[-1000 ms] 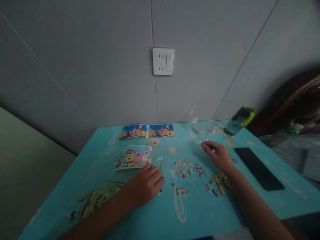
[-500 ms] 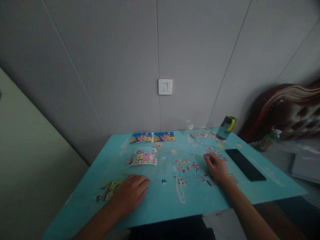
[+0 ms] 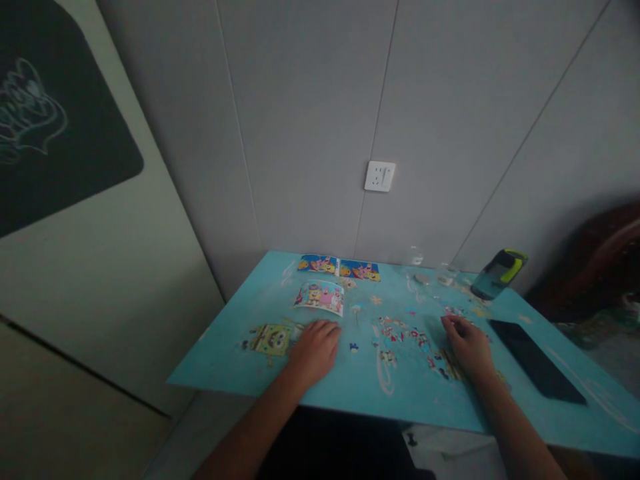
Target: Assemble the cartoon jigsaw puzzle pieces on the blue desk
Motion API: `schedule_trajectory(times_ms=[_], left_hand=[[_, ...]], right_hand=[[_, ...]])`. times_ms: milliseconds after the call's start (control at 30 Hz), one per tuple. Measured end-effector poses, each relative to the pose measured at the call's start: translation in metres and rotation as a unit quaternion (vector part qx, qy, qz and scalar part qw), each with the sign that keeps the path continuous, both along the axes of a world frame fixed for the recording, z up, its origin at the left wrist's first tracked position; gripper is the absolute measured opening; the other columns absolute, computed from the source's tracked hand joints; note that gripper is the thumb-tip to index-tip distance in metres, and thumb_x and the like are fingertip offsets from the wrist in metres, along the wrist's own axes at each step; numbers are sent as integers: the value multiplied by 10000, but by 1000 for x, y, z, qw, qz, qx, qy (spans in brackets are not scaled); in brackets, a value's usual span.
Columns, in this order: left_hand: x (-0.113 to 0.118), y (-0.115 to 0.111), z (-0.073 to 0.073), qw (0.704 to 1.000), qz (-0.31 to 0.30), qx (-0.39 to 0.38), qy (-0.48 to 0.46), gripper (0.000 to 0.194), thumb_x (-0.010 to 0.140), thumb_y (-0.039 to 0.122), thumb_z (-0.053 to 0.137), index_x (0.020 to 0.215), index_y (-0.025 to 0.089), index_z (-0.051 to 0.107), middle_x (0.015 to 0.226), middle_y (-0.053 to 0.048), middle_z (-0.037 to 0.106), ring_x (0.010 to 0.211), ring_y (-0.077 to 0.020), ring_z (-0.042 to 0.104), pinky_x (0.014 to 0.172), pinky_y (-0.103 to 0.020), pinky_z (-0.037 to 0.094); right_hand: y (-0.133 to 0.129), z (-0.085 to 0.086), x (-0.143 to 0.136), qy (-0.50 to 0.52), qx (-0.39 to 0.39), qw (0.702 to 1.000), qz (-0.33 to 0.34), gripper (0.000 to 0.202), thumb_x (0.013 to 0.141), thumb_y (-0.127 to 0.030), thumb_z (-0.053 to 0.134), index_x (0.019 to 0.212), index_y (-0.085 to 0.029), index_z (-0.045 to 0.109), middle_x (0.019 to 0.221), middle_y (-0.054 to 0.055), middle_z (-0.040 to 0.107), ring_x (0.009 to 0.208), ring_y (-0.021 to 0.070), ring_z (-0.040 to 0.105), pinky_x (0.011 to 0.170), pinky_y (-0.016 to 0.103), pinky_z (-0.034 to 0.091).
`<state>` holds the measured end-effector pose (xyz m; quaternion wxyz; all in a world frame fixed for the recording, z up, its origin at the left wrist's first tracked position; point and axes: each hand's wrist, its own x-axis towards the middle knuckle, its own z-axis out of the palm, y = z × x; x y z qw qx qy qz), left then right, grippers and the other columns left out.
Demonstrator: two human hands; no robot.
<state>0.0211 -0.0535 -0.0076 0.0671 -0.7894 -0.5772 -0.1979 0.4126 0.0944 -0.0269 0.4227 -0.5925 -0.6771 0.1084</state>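
My left hand [image 3: 316, 348] rests on the table at the right edge of a partly joined SpongeBob jigsaw puzzle [image 3: 273, 340]. Its fingers lie fairly flat, slightly bent. My right hand [image 3: 467, 341] is over the right side of the loose puzzle pieces [image 3: 404, 335], thumb and fingertips pinched together. Whatever they pinch, if anything, is too small to make out. A single dark blue piece [image 3: 354, 347] lies between the hands. Beyond my left hand is a curled picture card [image 3: 320, 297] showing cartoon figures.
Two blue picture cards [image 3: 317, 264] lie at the table's back edge. Clear plastic containers [image 3: 445, 275] and a dark bottle with a yellow-green lid [image 3: 499, 275] stand at the back right. A black flat panel [image 3: 537, 360] lies right of my right hand. The wall holds a socket [image 3: 380, 177].
The view has swung left and tilted, so the table appears farther right. My left hand now uncovers more of the joined puzzle. My right hand stays pinched near the loose pieces.
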Motion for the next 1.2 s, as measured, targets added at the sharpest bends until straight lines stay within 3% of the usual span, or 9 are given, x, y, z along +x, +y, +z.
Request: schedule_trajectory(times_ms=[167,400,533,667,767,1000,1100,1200], left_hand=[[3,3,-2,1000,12,-12,-13,215,969,174,538,1129,189,682,1183,-93,691,1158,-246,592,1026,-423,461],[6,7,-2,1000,23,14,-13,149,939,187,586,1047,189,688,1135,-84,666,1105,-239,601,990,-422,478],[6,6,-1,998,53,39,-19,290,926,179,549,1190,213,665,1321,-114,601,1257,-283,534,1087,-465,425],[3,5,-2,993,105,51,-29,487,957,249,512,1434,154,499,1485,-171,480,1430,-332,389,1194,-518,303],[0,7,-8,991,126,43,-31,600,961,327,516,1510,117,402,1578,-199,380,1495,-354,301,1221,-545,247],[-2,9,-17,990,137,3,-16,518,994,390,449,1425,114,530,1510,-227,480,1431,-374,408,1150,-591,326],[-8,10,-8,993,115,-8,11,517,1007,386,434,1426,100,530,1487,-241,500,1392,-385,456,1131,-601,339],[-24,22,8,996,57,-36,56,439,981,371,499,1321,121,621,1371,-220,606,1271,-356,570,1077,-538,415]], right_hand=[[0,0,0,-8,-3,1000,-5,529,835,-617,589,980,-142,769,767,105,756,673,264,683,646,368,485],[-7,4,-4,-11,19,1000,12,530,854,-628,557,934,-144,757,681,76,721,598,226,642,583,335,466],[-8,2,-5,-23,20,999,13,492,863,-600,556,906,-151,754,670,68,710,603,221,633,587,328,448],[-9,2,-7,-30,11,999,12,473,871,-576,549,931,-153,751,704,74,720,641,226,640,619,334,452],[-10,3,-9,-41,0,999,20,464,884,-562,537,940,-152,746,735,78,728,655,224,644,643,339,460],[-16,11,-16,-71,-1,997,22,446,900,-539,507,913,-162,744,688,62,711,610,214,631,605,327,450],[-18,14,-18,-85,2,996,18,423,915,-513,493,908,-169,741,690,63,710,627,220,636,620,331,457],[-21,14,-21,-99,1,995,13,407,926,-490,487,940,-171,739,704,66,710,637,219,628,638,336,460]])
